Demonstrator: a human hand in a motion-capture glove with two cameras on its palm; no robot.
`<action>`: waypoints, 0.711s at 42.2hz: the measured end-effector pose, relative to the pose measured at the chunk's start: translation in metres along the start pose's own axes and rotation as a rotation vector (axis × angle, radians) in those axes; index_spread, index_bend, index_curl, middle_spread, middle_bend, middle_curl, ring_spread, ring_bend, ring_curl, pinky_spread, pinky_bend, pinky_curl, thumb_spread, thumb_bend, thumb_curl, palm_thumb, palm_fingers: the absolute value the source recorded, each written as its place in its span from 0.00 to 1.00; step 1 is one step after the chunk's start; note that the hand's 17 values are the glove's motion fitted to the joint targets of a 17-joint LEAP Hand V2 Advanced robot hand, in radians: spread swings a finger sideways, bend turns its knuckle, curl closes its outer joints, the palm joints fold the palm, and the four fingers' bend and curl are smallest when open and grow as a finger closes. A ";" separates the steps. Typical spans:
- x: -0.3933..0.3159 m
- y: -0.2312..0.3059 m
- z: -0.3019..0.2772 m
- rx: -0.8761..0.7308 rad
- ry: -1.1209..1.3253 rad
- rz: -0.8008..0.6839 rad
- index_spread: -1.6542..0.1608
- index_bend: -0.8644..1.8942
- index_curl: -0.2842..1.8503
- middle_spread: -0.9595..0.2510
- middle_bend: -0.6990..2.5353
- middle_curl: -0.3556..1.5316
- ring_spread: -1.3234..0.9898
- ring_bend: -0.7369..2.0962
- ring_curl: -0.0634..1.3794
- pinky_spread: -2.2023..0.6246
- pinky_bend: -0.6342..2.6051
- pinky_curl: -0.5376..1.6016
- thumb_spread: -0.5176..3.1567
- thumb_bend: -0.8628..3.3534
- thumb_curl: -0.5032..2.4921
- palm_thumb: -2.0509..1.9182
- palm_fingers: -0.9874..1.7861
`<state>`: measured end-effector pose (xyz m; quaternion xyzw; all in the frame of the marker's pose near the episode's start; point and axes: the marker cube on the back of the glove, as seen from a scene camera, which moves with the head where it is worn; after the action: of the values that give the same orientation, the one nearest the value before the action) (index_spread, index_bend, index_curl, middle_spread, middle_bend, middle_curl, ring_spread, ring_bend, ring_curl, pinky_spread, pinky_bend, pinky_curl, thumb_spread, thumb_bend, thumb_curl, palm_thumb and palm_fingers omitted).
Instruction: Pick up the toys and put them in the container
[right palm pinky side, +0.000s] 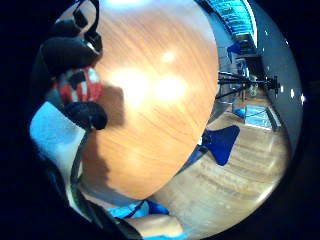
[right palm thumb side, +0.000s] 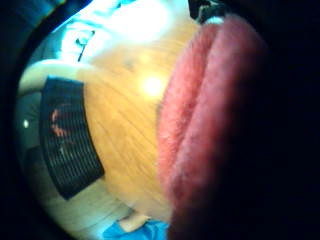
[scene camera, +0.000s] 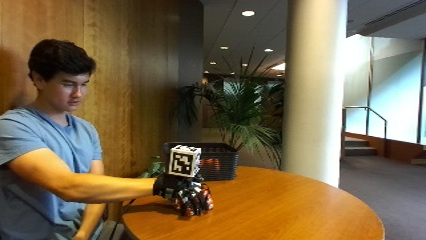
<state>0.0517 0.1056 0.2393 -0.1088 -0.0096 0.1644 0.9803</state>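
The gloved right hand (scene camera: 187, 196) sat low over the round wooden desk (scene camera: 279, 205), near the person's edge of it, with its fingers (scene camera: 193, 204) curled around a red plush toy (scene camera: 202, 200) that showed white and dark patches between them. The thumb-side palm view was largely filled by the toy's red fuzzy surface (right palm thumb side: 200, 115), so it lay right against the palm; the other palm view showed gloved fingertips (right palm pinky side: 86, 114) closed over it. The black mesh container (scene camera: 212, 162) stood at the desk's far side, at about one o'clock from the hand in the outside view, near but apart from it, with something reddish already inside. The likely trouble was the soft toy slipping out if the fingers relaxed before it cleared the rim. A low carry might also have caught the container's wall and shoved or tipped it toward the desk's edge.
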 end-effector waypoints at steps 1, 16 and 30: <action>-0.001 -0.001 -0.001 0.013 -0.015 -0.001 0.71 0.37 0.18 0.87 0.33 0.30 0.58 0.58 0.37 0.74 0.63 0.40 0.47 0.21 0.26 0.55 0.46; 0.000 -0.010 0.000 0.096 -0.050 -0.048 0.72 0.40 0.22 0.67 0.35 0.34 0.45 0.66 0.41 0.66 0.58 0.40 0.52 0.27 0.31 0.66 0.68; -0.004 -0.016 -0.046 0.073 -0.113 -0.062 0.73 0.39 0.25 0.55 0.35 0.37 0.40 0.66 0.42 0.64 0.56 0.42 0.47 0.27 0.36 0.69 0.71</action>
<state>0.0560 0.0800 0.1982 -0.0633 -0.0623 0.1401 0.9862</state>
